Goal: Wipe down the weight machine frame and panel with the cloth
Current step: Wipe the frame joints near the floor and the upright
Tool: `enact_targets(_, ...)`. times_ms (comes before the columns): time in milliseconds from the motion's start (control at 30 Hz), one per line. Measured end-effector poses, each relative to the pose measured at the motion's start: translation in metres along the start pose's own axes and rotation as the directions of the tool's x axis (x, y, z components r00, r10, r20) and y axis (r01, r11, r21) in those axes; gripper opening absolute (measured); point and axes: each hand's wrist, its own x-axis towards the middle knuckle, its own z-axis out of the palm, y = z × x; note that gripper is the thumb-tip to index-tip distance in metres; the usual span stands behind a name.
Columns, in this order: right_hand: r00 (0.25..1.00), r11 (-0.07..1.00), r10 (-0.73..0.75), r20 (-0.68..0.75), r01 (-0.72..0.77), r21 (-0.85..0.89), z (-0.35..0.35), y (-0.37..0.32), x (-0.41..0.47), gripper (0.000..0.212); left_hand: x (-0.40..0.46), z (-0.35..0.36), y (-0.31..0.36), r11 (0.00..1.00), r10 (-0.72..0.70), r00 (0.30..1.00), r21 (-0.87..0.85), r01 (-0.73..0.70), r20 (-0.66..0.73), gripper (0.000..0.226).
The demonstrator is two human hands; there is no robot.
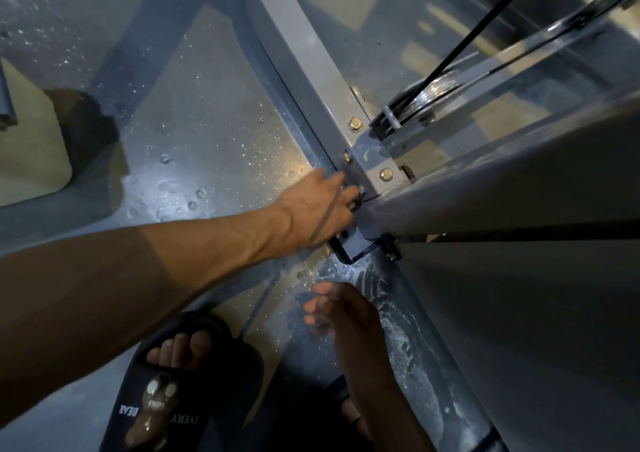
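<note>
I am looking down at the foot of the grey weight machine frame (308,67), where bolted brackets (385,174) meet a base plate (358,245). A large grey panel (519,330) fills the right side. My left hand (315,209) reaches in from the left and rests against the bolted joint. Its fingers bend at the bracket and their tips are hidden. A thin grey strand crosses the back of that hand. My right hand (343,309) hovers lower, beside the panel's edge, fingers loosely curled and holding nothing. I see no cloth.
The blue-grey floor (207,122) looks wet and speckled, with white streaks along the panel's foot (398,330). A pulley (433,95) and black cable (485,19) sit behind the bracket. My foot in a dark sandal (166,399) stands below. A beige block (31,140) lies at the left.
</note>
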Motion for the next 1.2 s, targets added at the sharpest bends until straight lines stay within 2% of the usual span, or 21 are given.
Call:
enact_targets(67, 1.0, 1.0, 0.006, -0.013, -0.006, 0.013, -0.003, 0.003, -0.002, 0.03, -0.003, 0.0, -0.012, 0.995, -0.088, 0.996, -0.048, 0.088, 0.007, 0.037)
enact_targets(167, 1.0, 1.0, 0.013, -0.007, -0.013, 0.02, -0.002, 0.005, -0.004, 0.03, -0.01, 0.003, -0.03, 0.938, -0.267, 0.963, -0.236, 0.253, -0.03, 0.031)
enact_targets(233, 1.0, 1.0, 0.008, -0.002, -0.008, -0.001, 0.001, 0.006, -0.004, 0.029, -0.014, 0.007, -0.03, 0.879, -0.305, 0.95, -0.403, 0.256, -0.061, 0.025)
enact_targets(267, 1.0, 1.0, 0.005, 0.002, -0.005, -0.003, 0.002, 0.006, -0.003, 0.028, -0.017, 0.01, -0.026, 0.876, -0.26, 0.962, -0.44, 0.197, -0.086, 0.025)
enact_targets(333, 1.0, 1.0, -0.005, 0.015, 0.005, 0.001, 0.003, 0.004, -0.001, 0.028, -0.021, 0.017, -0.01, 0.922, -0.1, 0.991, -0.383, 0.057, -0.094, 0.028)
enact_targets(400, 0.999, 1.0, -0.031, 0.029, 0.031, -0.002, 0.002, 0.001, 0.0, 0.028, -0.023, 0.021, 0.002, 0.964, -0.047, 0.996, -0.266, 0.024, -0.081, 0.029)
enact_targets(500, 0.999, 0.999, -0.044, 0.017, 0.044, 0.009, -0.003, 0.002, 0.0, 0.029, -0.01, 0.013, -0.017, 0.973, -0.215, 0.977, -0.091, 0.213, -0.013, 0.036)
enact_targets(567, 1.0, 1.0, -0.01, -0.014, 0.01, 0.02, -0.007, 0.006, -0.001, 0.028, -0.008, 0.001, -0.037, 0.931, -0.281, 0.959, -0.233, 0.282, 0.037, 0.032)
enact_targets(667, 0.998, 1.0, 0.007, -0.06, -0.007, 0.009, -0.01, 0.011, 0.002, 0.019, -0.021, -0.011, -0.046, 0.741, -0.34, 0.94, -0.604, 0.292, 0.038, 0.017)
enact_targets(700, 0.997, 1.0, -0.011, -0.079, 0.01, -0.016, -0.011, 0.013, 0.004, 0.018, -0.028, -0.011, -0.042, 0.633, -0.357, 0.931, -0.714, 0.299, 0.073, 0.012)
enact_targets(767, 0.99, 0.996, -0.066, -0.126, 0.057, -0.075, -0.01, 0.013, 0.008, 0.017, -0.042, -0.007, -0.024, 0.342, -0.312, 0.927, -0.886, 0.313, 0.207, 0.013)
enact_targets(833, 0.984, 0.991, -0.106, -0.142, 0.093, -0.099, -0.009, 0.01, 0.011, 0.018, -0.051, 0.003, -0.001, 0.039, -0.208, 0.92, -0.937, 0.347, 0.332, 0.013)
enact_targets(867, 0.987, 0.989, -0.106, -0.119, 0.093, -0.111, -0.008, 0.006, 0.013, 0.019, -0.053, 0.01, 0.009, -0.072, -0.186, 0.913, -0.931, 0.357, 0.364, 0.015)
enact_targets(933, 0.997, 0.993, -0.059, -0.053, 0.053, -0.101, -0.007, -0.001, 0.018, 0.025, -0.054, 0.021, 0.024, -0.177, -0.21, 0.898, -0.918, 0.354, 0.386, 0.015)
enact_targets(967, 0.999, 0.997, -0.033, -0.042, 0.029, -0.073, -0.007, -0.004, 0.021, 0.031, -0.053, 0.025, 0.028, -0.14, -0.246, 0.896, -0.929, 0.344, 0.369, 0.014)
enact_targets(1033, 0.996, 0.998, -0.038, -0.083, 0.034, -0.055, -0.005, -0.013, 0.028, 0.034, -0.053, 0.027, 0.027, 0.037, -0.323, 0.91, -0.958, 0.285, 0.259, 0.014)
enact_targets(1067, 0.993, 0.997, -0.055, -0.108, 0.049, -0.062, -0.004, -0.018, 0.032, 0.032, -0.051, 0.027, 0.024, 0.085, -0.361, 0.91, -0.965, 0.248, 0.202, 0.014)
enact_targets(1133, 0.99, 0.999, -0.049, -0.135, 0.048, -0.014, -0.001, -0.026, 0.042, 0.027, -0.041, 0.022, 0.015, 0.096, -0.452, 0.88, -0.974, 0.206, 0.142, 0.013)
enact_targets(1200, 0.993, 0.998, 0.02, -0.116, -0.012, 0.066, 0.003, -0.033, 0.053, 0.028, -0.022, 0.019, 0.003, 0.167, -0.511, 0.851, -0.958, 0.234, 0.119, 0.009)
